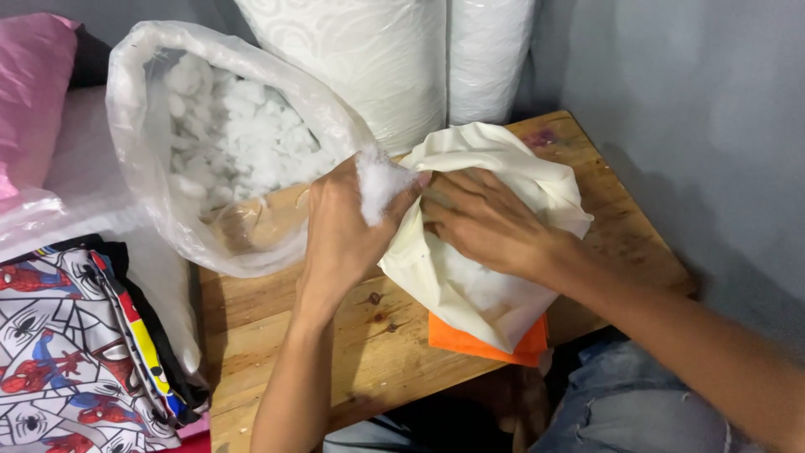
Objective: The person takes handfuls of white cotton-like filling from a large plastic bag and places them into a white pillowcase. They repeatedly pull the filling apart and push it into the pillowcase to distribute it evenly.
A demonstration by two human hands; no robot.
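Stuffing (381, 186), a white tuft, sits pinched in the fingers of the left hand (344, 226), right at the mouth of the cream cover (495, 289) on the wooden table (277, 335). Right hand (482, 220) lies on the cover's top edge, fingers curled and gripping the cloth. An open plastic bag (218, 143) of more filling stands just beside the left hand.

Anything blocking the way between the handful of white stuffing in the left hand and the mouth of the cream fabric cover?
Nothing visible. The left hand holds the white stuffing right at the cream fabric cover, whose edge the right hand grips, so the opening itself is hidden. The clear plastic bag of stuffing lies off to the left.
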